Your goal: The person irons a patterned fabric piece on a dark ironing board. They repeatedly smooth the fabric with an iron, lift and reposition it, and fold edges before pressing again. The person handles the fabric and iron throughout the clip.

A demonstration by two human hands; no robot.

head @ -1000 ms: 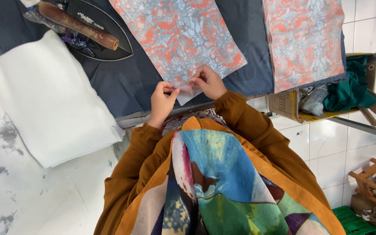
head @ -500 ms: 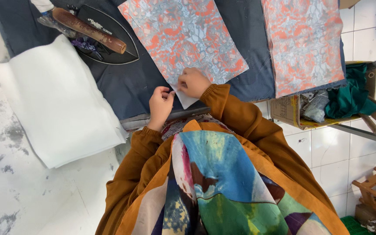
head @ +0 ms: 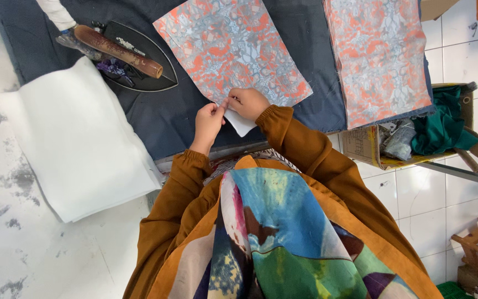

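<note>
Both hands met at the near corner of the orange-and-grey marbled fabric sheet (head: 233, 50), which lay flat on the dark blue padded table cover (head: 156, 113). Left hand (head: 208, 122) pinched the sheet's corner edge between thumb and fingertips. Right hand (head: 248, 102), fingers curled, pinched the same corner, where the white lining layer (head: 241, 124) showed beneath. At ten o'clock from the hands sat a black flat iron with brown wooden handle (head: 134, 58); at nine o'clock, a folded white cloth (head: 76, 144). At two o'clock lay a second marbled sheet (head: 380, 55).

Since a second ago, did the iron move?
No. The iron sits at the same spot on the dark cloth, beside the white sheet; only the camera shifted.
</note>
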